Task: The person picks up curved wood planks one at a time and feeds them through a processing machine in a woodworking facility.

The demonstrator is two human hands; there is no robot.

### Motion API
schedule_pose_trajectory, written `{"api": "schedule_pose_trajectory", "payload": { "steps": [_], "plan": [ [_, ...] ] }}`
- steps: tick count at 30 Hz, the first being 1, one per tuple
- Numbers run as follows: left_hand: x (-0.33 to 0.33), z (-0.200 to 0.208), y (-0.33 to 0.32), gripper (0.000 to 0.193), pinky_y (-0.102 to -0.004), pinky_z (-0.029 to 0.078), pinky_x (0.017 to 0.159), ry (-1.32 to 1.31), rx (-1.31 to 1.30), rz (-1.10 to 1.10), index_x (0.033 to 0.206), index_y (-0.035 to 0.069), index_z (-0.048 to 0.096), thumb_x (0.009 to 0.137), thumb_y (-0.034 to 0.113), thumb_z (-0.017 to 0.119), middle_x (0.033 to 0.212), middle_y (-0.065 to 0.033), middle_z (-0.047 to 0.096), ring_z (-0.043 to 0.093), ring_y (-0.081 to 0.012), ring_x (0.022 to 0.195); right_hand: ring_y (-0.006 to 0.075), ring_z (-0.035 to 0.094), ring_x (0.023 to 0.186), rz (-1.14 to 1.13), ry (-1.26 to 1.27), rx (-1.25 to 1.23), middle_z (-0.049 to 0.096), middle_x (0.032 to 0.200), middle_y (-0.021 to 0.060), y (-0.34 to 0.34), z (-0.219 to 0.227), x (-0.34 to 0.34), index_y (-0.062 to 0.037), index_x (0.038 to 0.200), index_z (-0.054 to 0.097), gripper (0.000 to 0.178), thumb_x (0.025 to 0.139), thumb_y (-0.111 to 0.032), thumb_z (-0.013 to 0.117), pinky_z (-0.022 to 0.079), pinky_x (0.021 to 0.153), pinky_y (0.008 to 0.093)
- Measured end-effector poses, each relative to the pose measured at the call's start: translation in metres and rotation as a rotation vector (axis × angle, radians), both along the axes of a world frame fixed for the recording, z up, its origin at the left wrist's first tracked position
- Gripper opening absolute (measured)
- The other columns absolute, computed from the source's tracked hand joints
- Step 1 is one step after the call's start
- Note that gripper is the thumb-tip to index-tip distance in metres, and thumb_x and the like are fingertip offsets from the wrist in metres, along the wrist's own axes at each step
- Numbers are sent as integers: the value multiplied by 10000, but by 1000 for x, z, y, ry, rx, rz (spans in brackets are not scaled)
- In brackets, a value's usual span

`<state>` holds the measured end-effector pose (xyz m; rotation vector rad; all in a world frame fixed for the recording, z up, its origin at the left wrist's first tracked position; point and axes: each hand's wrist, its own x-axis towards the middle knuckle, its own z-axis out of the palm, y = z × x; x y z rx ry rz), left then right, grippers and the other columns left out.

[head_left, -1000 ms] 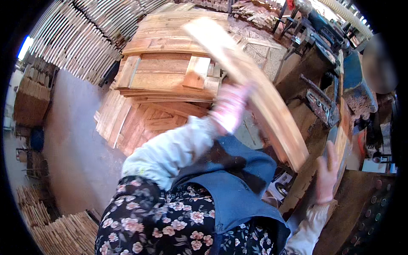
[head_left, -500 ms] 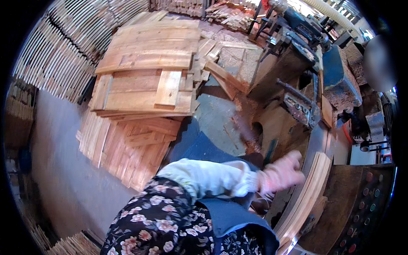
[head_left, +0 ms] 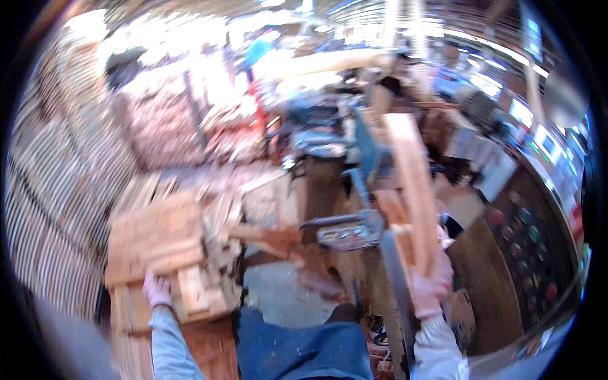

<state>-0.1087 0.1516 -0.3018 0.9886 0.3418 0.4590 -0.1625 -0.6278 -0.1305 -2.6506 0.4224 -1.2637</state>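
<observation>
My left hand [head_left: 157, 289], in a pink glove, is at the near edge of the top wooden board [head_left: 155, 266] on a pile at the left. Its fingers look curled over that edge, though blur softens them. My right hand [head_left: 430, 292], also gloved, grips the near end of a long wooden strip [head_left: 410, 171]. That strip slants up and away over the machine; whether it is one piece or several together is unclear. Below it, a shorter pale piece [head_left: 401, 244] sits along the machine's metal rail [head_left: 394, 278].
Sawdust-covered machinery [head_left: 348, 234] stands ahead. A dark panel with round coloured buttons [head_left: 516, 240] is at the right. Tall stacks of thin boards [head_left: 57, 190] line the left, with loose offcuts [head_left: 221, 215] beyond the pile. A blue apron [head_left: 304, 348] covers my lap.
The view has swung upward and right. My left hand now reaches the board pile. The wooden strip, earlier lying along the rail, is now raised in my right hand.
</observation>
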Motion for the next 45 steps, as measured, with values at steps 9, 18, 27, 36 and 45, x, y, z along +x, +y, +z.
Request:
{"api": "schedule_pose_trajectory", "payload": {
  "steps": [9,18,27,36,45],
  "plan": [
    [73,-2,44,464,-370,601,935,-18,-331,418,1356,37,621,1005,327,706,1299,-99,697,666,-249,1172,429,582,1202,-22,364,160,596,1341,225,34,36,-143,-83,1450,567,913,642,-369,881,470,1064,522],
    [131,-31,81,546,-474,595,907,310,-117,525,1360,55,625,947,389,751,1310,-116,666,668,-300,1115,429,581,1260,91,609,-107,632,1349,218,35,37,-301,-74,1316,668,516,838,-235,780,472,1065,557],
    [110,36,39,622,-404,534,930,144,-143,328,1424,217,613,898,513,765,1352,-37,638,607,-222,1193,385,598,1112,208,534,-120,627,1175,155,29,42,-76,-98,1173,641,339,850,-170,716,485,951,517],
    [22,140,-250,469,-385,554,991,27,-103,-223,1336,120,674,944,360,773,1246,-34,718,676,-188,1152,411,606,1237,579,391,12,648,1332,186,55,30,47,-97,1355,630,516,878,-254,749,501,1041,500],
    [-57,174,-503,463,-330,620,820,131,-210,-1011,1279,28,648,906,235,830,1079,-55,716,703,-175,950,417,646,1190,320,664,39,614,1365,235,116,88,-127,-117,1437,547,919,632,-389,898,513,1035,504]
  ]
}}
